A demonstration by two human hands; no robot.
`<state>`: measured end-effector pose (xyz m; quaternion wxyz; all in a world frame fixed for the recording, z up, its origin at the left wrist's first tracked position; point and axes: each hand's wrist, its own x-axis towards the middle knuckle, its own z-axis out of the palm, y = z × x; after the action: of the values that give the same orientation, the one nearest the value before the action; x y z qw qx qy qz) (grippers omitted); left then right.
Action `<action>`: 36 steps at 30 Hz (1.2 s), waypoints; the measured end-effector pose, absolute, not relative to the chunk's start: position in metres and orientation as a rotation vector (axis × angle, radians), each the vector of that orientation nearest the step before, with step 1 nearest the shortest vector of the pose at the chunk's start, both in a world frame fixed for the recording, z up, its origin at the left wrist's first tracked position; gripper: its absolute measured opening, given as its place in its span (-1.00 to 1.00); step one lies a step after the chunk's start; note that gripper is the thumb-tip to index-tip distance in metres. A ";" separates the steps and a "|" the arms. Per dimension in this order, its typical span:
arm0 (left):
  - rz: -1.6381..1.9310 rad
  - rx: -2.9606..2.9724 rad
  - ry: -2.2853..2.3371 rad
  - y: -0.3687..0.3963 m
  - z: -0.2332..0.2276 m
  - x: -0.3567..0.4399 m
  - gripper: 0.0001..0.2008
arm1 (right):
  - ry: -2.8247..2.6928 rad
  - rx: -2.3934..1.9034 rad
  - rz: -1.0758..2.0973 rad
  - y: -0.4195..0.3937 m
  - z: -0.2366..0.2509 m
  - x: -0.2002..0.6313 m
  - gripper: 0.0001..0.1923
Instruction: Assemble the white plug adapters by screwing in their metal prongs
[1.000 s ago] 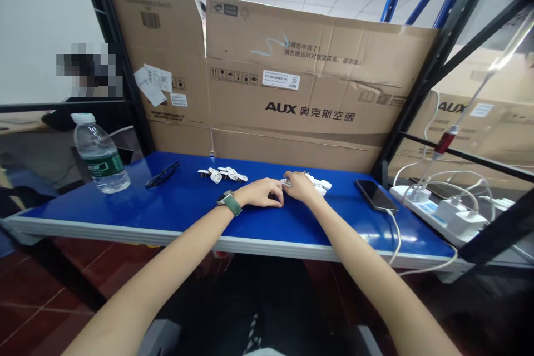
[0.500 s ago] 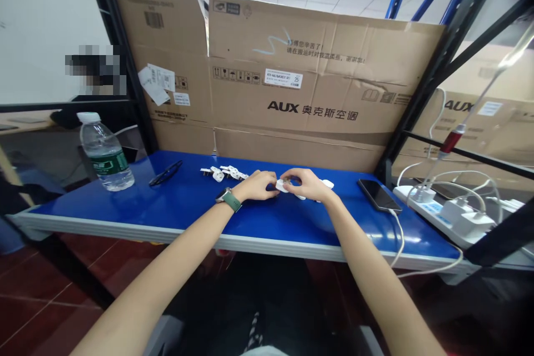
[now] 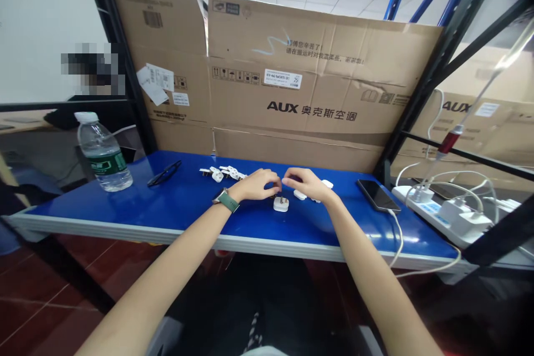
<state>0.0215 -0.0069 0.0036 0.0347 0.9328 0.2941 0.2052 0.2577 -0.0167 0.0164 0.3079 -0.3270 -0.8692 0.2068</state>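
Observation:
A white plug adapter [image 3: 281,206] with metal prongs pointing up sits on the blue table just below my two hands. My left hand [image 3: 262,184], with a green-strapped watch at its wrist, is curled just above and left of that adapter. Something small and dark shows under its fingertips, too small to name. Across a narrow gap, my right hand [image 3: 304,182] hovers with fingers bent and thumb apart, and nothing shows between them. Another white adapter [image 3: 299,194] lies beneath the right hand, with more white pieces [image 3: 327,184] partly hidden behind it.
Several white plug pieces [image 3: 217,174] with prongs are grouped left of my left hand. Farther left are black glasses [image 3: 164,173] and a water bottle [image 3: 104,156]. A phone [image 3: 377,196] on a cable and a loaded power strip [image 3: 442,216] lie right. Cardboard [image 3: 292,139] stands behind.
The white adapter that was between both hands' fingers now rests on the table, nearer to me. My right hand's fingers have come off it, and the hands are slightly apart.

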 end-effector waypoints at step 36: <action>0.402 2.817 0.763 -0.005 -0.007 0.033 -0.57 | -1.502 -0.246 1.582 -0.026 0.007 0.231 -0.50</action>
<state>0.0330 -0.0049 -0.0072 0.0978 0.9516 0.2578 0.1358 0.2307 -0.0256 0.0073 0.4555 -0.0997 -0.6092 0.6414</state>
